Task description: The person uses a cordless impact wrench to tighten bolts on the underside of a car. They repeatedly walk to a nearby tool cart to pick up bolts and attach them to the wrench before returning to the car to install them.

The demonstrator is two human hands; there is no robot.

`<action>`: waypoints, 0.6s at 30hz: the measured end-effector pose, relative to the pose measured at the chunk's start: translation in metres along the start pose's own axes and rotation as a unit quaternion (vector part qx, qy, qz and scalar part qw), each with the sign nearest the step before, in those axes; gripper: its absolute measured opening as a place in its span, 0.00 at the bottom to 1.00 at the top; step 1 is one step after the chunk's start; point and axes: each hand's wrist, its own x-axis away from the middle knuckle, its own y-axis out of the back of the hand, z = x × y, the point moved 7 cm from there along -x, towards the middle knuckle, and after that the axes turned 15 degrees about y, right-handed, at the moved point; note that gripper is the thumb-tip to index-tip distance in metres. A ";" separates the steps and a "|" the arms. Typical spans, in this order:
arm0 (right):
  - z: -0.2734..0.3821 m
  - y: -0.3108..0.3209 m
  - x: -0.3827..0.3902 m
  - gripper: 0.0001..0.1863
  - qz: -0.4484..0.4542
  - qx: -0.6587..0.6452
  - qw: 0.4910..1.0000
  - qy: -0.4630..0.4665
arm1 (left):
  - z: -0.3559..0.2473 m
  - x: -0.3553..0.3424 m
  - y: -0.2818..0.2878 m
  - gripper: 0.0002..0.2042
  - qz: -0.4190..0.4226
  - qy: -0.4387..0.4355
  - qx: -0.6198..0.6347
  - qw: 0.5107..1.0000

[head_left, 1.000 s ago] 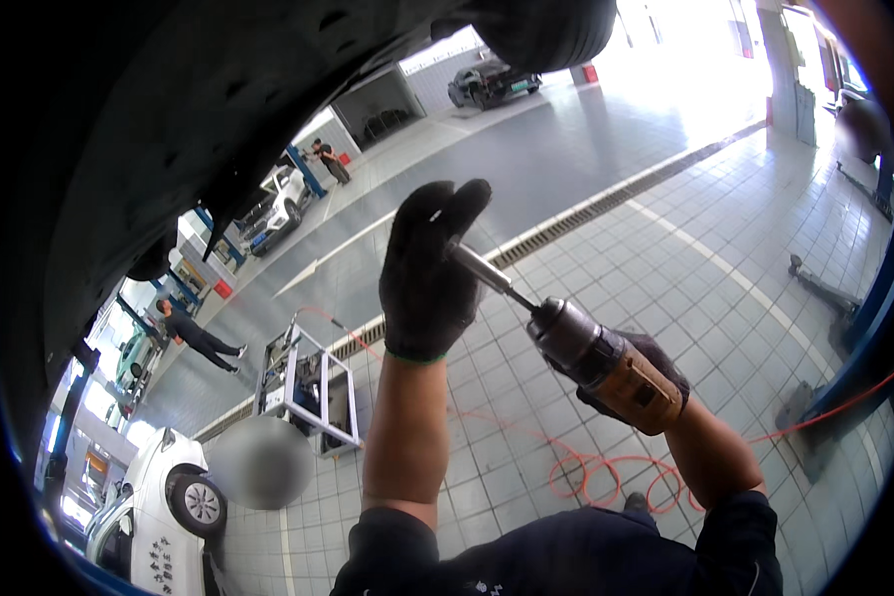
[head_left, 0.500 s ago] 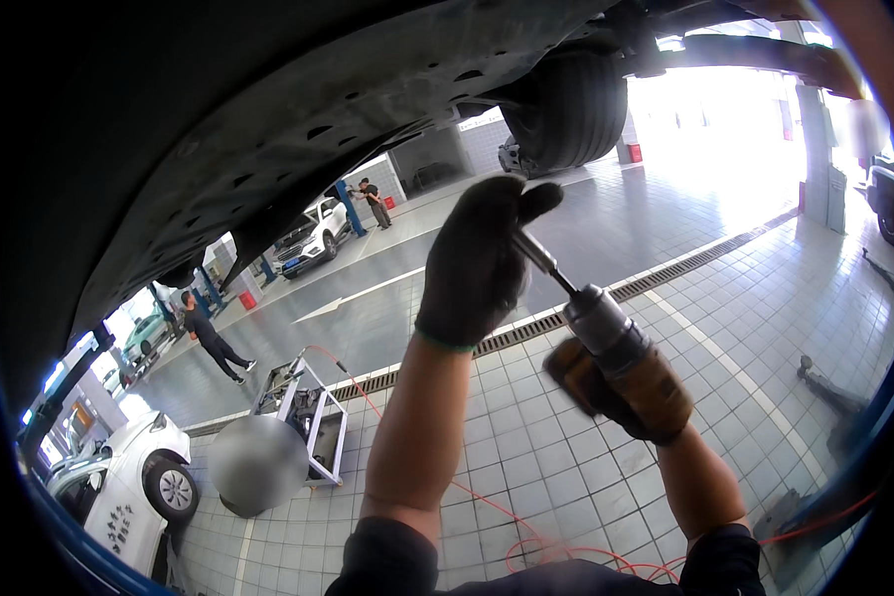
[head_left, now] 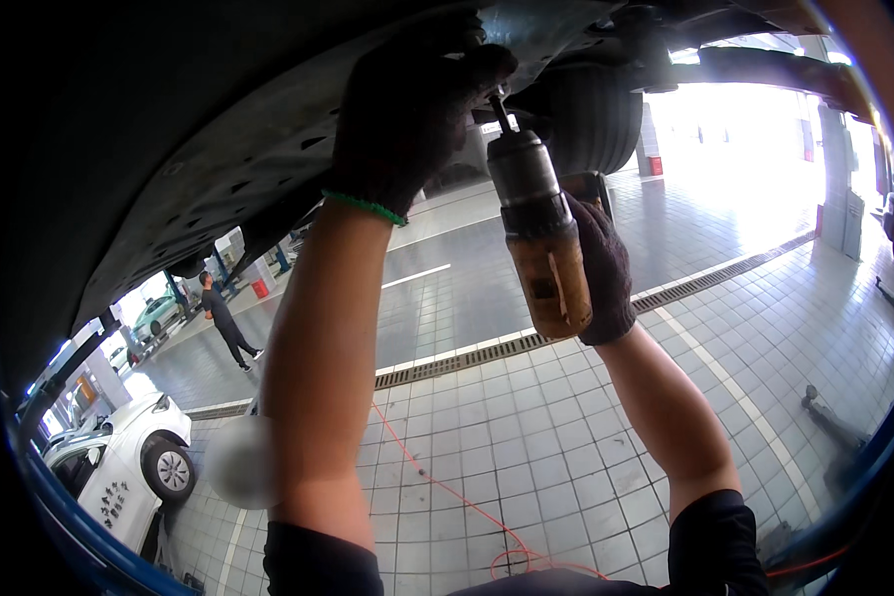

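Observation:
My right hand [head_left: 608, 273], in a dark glove, grips a worn yellow-brown cordless driver [head_left: 549, 263] with a black and silver nose. The tool points upward, and a thin shaft [head_left: 502, 114] rises from its chuck. My left hand [head_left: 397, 129], in a dark glove with a green cuff, is raised against the underside panel [head_left: 243, 164] of a lifted car. Its fingers are closed around the upper end of the shaft, where the socket is mostly hidden. What the tip meets on the panel is covered by the glove.
A tyre [head_left: 596, 119] of the lifted car hangs beyond the driver. A red hose [head_left: 472, 502] lies over the tiles, which a drain grate [head_left: 467, 360] crosses. At the left are a white car [head_left: 119, 462] and a standing person [head_left: 226, 318]. Blue lift parts [head_left: 884, 427] flank the right.
Both hands have risen, bringing the driver up and slightly left toward the underside panel. The driver has swung more upright, and my left hand now meets the panel.

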 end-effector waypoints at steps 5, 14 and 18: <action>-0.014 -0.012 -0.001 0.32 -0.005 -0.023 0.998 -0.055 | 0.002 -0.004 0.003 0.10 0.153 0.360 0.235 0.890; -0.043 -0.016 0.020 0.26 -0.041 -0.134 0.980 -0.144 | 0.005 -0.006 -0.001 0.12 0.126 0.323 0.255 0.903; -0.042 -0.024 0.021 0.24 -0.044 -0.138 0.975 -0.169 | -0.005 -0.004 0.013 0.16 0.038 0.213 0.175 0.961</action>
